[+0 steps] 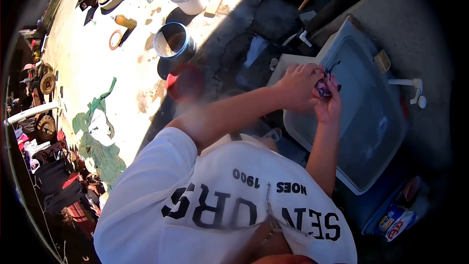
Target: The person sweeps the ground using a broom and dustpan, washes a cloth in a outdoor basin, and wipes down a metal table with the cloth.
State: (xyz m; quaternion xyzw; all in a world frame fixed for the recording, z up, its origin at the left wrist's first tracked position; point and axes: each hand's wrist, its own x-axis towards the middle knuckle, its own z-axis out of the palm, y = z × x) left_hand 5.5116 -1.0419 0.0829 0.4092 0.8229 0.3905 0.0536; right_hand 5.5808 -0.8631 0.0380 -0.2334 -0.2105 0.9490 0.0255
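Note:
My left hand (299, 88) and my right hand (330, 103) meet over the near corner of a grey wash basin (299, 134). Between them is a small crumpled piece of pink and black patterned cloth (322, 88), with a dark strip sticking out at the top. The fingers of both hands are closed around it, and they hide much of it. Water seems to stand in the basin below. What kind of garment or cloth this is, I cannot make out.
A white tap (408, 83) reaches over the basin's right side, near a block that looks like soap (382, 62). A detergent bag (393, 220) stands lower right. Left lie a blue-rimmed bucket (190, 44), a blurred red object (184, 82), a white bucket (188, 0) and green cloth (100, 154).

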